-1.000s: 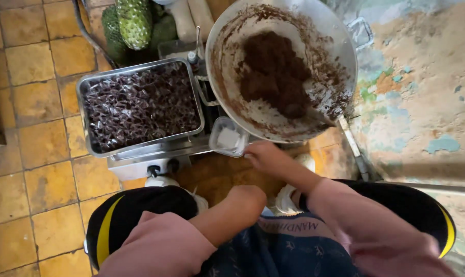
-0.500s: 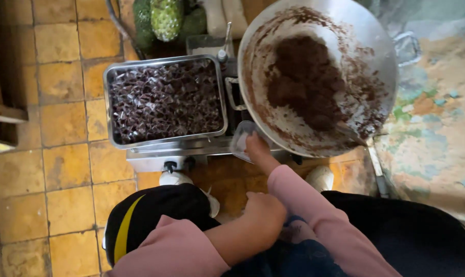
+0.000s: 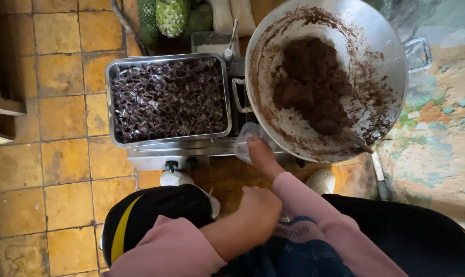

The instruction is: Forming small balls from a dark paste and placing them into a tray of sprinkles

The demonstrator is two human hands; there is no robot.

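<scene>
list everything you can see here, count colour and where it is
clear plastic container: 1, see-through, at the stove's front edge, under the pan's rim
large metal pan: 1, silver, smeared brown inside, top right
brown paste: 1 mound, dark brown, in the pan
utensil: 1, metal, lying in the pan at its lower rim
steel tray: 1, silver, upper middle, on the stove
small wrapped pieces: too many to count, dark and shiny, filling the tray
stove: 1, silver, under the tray and pan
spiky fruits: at least 2, green, top edge
floor tiles: many, yellow, left
right hand: 1, fingers on the plastic container
left hand: 1, closed, by the lap
</scene>
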